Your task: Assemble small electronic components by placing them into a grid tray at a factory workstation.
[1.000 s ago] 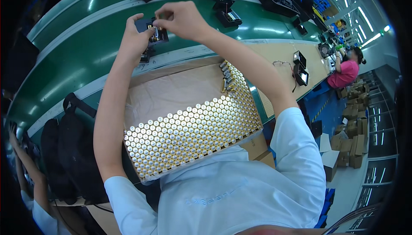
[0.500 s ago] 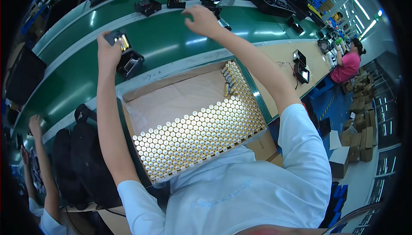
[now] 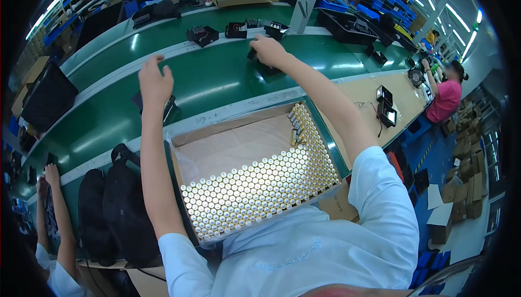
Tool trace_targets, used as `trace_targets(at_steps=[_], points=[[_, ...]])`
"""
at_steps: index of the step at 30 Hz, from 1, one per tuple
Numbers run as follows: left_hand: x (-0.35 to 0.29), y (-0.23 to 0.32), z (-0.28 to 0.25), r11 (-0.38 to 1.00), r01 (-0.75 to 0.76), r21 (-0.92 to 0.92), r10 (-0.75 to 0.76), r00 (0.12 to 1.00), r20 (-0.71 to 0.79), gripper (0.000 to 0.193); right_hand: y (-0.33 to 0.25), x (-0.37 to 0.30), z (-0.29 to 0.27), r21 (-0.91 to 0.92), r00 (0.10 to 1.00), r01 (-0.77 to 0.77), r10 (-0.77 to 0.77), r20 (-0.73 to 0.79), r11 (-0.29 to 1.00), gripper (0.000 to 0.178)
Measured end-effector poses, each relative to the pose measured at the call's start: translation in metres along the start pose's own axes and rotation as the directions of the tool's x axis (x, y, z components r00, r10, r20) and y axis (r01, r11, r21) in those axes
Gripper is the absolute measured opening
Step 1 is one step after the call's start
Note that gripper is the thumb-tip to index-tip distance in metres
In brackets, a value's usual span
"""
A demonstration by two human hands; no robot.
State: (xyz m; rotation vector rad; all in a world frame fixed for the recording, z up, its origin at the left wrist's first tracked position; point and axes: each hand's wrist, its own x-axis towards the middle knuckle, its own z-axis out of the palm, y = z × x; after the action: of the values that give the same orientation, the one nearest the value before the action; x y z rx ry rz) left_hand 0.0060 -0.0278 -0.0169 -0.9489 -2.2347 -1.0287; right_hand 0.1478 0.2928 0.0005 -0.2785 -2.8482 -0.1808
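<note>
My left hand [image 3: 156, 82] is raised over the green conveyor belt with its fingers apart and nothing in them. Beneath its wrist lies a black battery case [image 3: 170, 109], largely covered by my forearm. Farther right, my right hand [image 3: 269, 53] has its fingers bent around a black case [image 3: 252, 54] on the belt; the hand hides most of it. In front of my body sits a shallow cardboard box [image 3: 217, 129] lined with paper. Upright cylindrical batteries [image 3: 249, 194] fill its near and right parts, and a few lie tipped over at the far right corner.
Several black cases [image 3: 202, 35] stand along the belt's far side near a white post [image 3: 306, 4]. Black bags [image 3: 127, 210] are at left beside another person's arms [image 3: 59, 205]. At right, a tan table [image 3: 353, 88] carries an open black case [image 3: 386, 107]; a person in pink [image 3: 446, 96] works beyond.
My left hand has let go of the black battery case with batteries showing. My right hand, empty before, has closed on a black case. The whole view has shifted slightly.
</note>
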Motion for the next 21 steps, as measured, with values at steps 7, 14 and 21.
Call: trace_targets(at_steps=[7,14,21], points=[[-0.012,0.048,0.025,0.939,-0.085,-0.334,0.163,0.964,0.212,0.037,-0.054,-0.022,-0.015,0.192,0.810,0.582,-0.542,-0.224,0.790,0.014],[-0.009,0.049,0.023,0.963,0.002,-0.271,0.181,0.739,0.649,0.035,-0.089,-0.054,-0.038,0.305,0.685,0.725,-0.600,-0.414,0.618,0.025],[-0.010,0.047,0.022,0.956,0.068,-0.285,0.124,0.788,0.603,0.030,-0.081,-0.110,-0.102,0.462,0.783,0.461,-0.592,0.189,0.757,0.015]])
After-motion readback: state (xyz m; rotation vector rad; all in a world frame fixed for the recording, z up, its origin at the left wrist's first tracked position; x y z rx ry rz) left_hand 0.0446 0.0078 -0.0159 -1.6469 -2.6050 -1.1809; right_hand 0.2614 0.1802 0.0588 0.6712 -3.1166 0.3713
